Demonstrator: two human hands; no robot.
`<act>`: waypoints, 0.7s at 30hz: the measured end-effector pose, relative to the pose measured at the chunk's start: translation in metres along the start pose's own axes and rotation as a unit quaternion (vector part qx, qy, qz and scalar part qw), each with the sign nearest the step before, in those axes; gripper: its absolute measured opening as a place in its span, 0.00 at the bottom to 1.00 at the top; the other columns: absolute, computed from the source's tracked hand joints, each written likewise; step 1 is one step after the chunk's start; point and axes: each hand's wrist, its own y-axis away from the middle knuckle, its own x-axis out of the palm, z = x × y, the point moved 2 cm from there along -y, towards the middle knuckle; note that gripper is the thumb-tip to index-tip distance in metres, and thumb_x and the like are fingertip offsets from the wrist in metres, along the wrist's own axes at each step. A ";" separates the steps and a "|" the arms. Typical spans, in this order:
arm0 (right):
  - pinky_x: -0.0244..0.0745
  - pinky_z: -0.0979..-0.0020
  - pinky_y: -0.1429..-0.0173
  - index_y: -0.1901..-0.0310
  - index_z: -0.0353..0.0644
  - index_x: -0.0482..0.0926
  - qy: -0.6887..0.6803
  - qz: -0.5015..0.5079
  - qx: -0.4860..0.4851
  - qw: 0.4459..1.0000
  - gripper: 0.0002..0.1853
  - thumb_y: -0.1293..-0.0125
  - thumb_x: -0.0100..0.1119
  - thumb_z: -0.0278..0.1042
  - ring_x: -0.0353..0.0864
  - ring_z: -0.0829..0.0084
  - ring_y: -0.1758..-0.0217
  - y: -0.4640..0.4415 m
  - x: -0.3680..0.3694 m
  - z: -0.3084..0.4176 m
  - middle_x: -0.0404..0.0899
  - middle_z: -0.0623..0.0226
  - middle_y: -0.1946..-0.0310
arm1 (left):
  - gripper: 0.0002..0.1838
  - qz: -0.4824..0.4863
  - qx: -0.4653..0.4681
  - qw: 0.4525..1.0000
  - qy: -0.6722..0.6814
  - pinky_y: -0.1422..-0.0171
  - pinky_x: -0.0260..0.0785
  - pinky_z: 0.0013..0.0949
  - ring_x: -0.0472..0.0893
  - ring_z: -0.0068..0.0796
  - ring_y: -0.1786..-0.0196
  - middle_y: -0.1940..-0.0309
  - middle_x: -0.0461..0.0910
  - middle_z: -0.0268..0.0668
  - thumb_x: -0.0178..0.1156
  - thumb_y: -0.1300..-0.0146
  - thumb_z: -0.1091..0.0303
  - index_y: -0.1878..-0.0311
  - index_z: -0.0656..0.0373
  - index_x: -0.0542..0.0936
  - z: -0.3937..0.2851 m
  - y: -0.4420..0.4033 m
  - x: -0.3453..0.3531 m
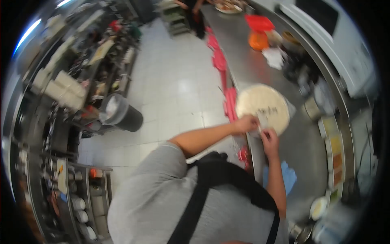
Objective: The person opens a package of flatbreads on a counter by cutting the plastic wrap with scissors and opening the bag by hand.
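Observation:
On the steel counter (298, 158) lies a large, pale, round flat item (260, 99) that looks like dough or flatbread in clear plastic, with dark handwriting on it. My left hand (246, 123) is at its near edge, thumb and fingers pinched together. Close to it on the right, my right hand (270, 141) is also pinched. Between the fingertips is a small whitish, translucent piece (262, 123), possibly the plastic's edge; blur hides its exact kind. Both hands seem to grip this piece.
A blue cloth or glove (286, 177) lies by my right forearm. An orange-red scale (259, 32) stands farther up the counter. Food containers (336, 156) line the right side. Pink plastic (230, 103) hangs along the counter edge. A grey bin (124, 114) stands left; another person (195, 16) is beyond.

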 end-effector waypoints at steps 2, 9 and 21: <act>0.70 0.74 0.61 0.66 0.35 0.74 0.038 -0.021 -0.023 0.999 0.06 0.45 0.60 0.23 0.75 0.71 0.67 -0.005 -0.008 0.022 0.73 0.63 0.70 | 0.09 -0.015 -0.003 1.000 -0.027 0.80 0.75 0.30 0.78 0.26 0.81 0.73 0.77 0.37 0.57 0.45 0.72 0.61 0.63 0.79 -0.003 0.000 0.001; 0.76 0.72 0.65 0.56 0.40 0.67 0.025 -0.082 0.014 0.996 0.17 0.47 0.57 0.18 0.79 0.72 0.70 -0.005 0.010 0.044 0.77 0.64 0.70 | 0.08 -0.052 -0.027 0.997 -0.048 0.71 0.70 0.27 0.77 0.20 0.75 0.77 0.79 0.35 0.62 0.49 0.70 0.67 0.64 0.81 -0.017 0.009 -0.003; 0.74 0.63 0.67 0.53 0.42 0.64 0.130 -0.060 -0.017 0.990 0.21 0.49 0.57 0.17 0.78 0.62 0.72 -0.011 0.026 0.034 0.75 0.60 0.74 | 0.09 -0.055 -0.112 0.989 -0.073 0.68 0.70 0.28 0.75 0.21 0.73 0.77 0.78 0.35 0.62 0.49 0.67 0.69 0.63 0.79 -0.019 0.011 -0.002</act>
